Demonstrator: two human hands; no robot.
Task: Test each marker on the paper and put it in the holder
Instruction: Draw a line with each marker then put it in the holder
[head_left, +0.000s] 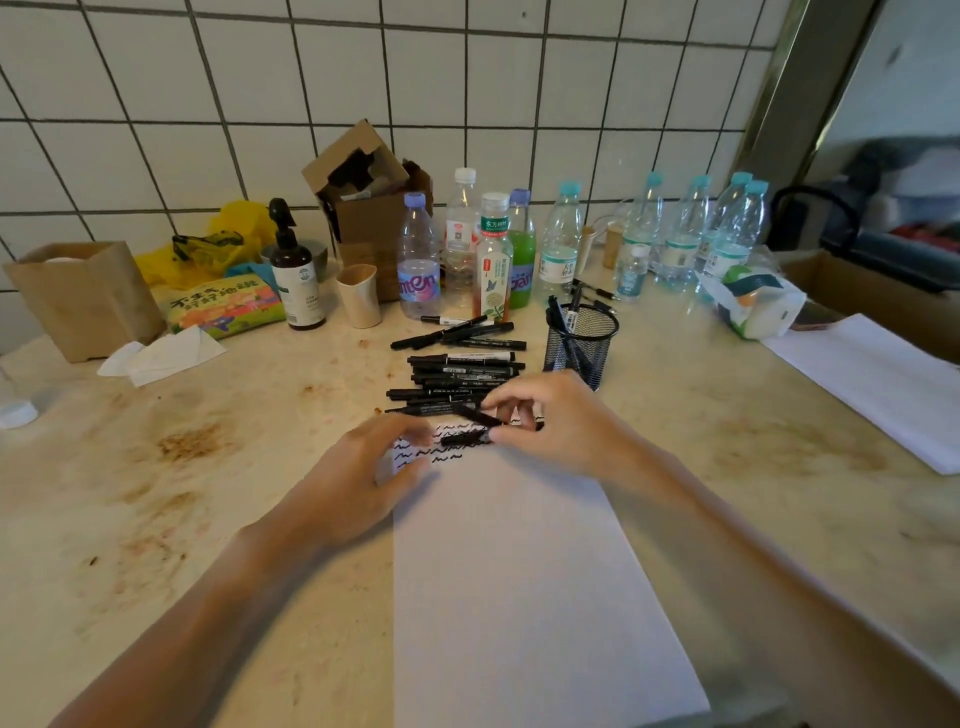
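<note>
A white sheet of paper (519, 571) lies on the counter in front of me, with several black squiggles (439, 457) at its far end. My right hand (556, 421) pinches a black marker (475, 415) over those squiggles. A second dark piece, a cap or marker (465, 438), lies just below it between my hands. My left hand (363, 478) rests on the paper's left edge with curled fingers near that piece. Behind the paper lies a pile of black markers (457, 379). The black mesh holder (579, 343) stands to the right of the pile with a few markers in it.
Several plastic bottles (467, 249) line the tiled wall behind the markers, with a torn cardboard box (363, 197), a brown pump bottle (296, 275) and a beige cup (358, 293). A paper bag (88, 296) stands at far left. More white paper (883, 384) lies at right.
</note>
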